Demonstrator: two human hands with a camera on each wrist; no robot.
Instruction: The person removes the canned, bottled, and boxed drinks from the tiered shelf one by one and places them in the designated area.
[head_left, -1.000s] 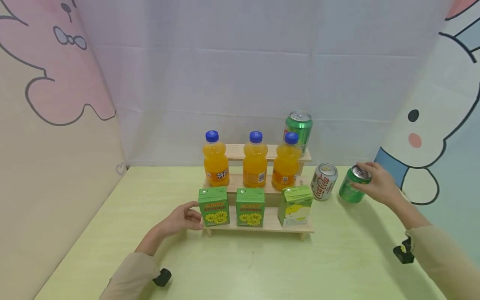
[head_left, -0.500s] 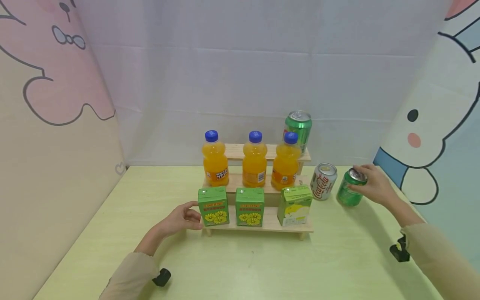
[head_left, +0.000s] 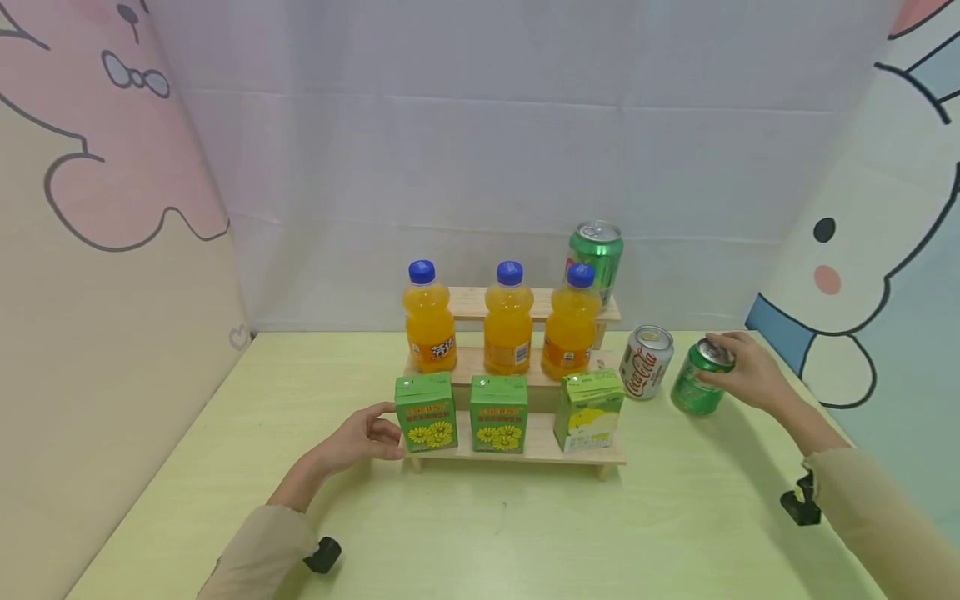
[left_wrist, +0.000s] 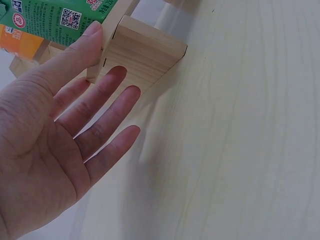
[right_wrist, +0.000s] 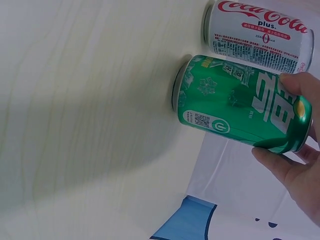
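The right hand (head_left: 746, 377) has its fingers curled round the upper part of a green can (head_left: 693, 388), thumb opposite fingers. The can looks to be standing on the table (head_left: 495, 533), near its back right corner and just beside a white can (head_left: 647, 367). The left hand (head_left: 360, 440) holds nothing: its fingers are spread loosely by the front left corner of the stand (head_left: 480, 302), next to a green carton (head_left: 427, 419); whether they touch it I can't tell. With a grip this high, I'd keep the squeeze even and light, so the thin wall doesn't dent, and the wrist steady so the base doesn't swing. Easing slightly toward the table's right edge first should avoid knocking the white can, while the left hand is best kept off the carton
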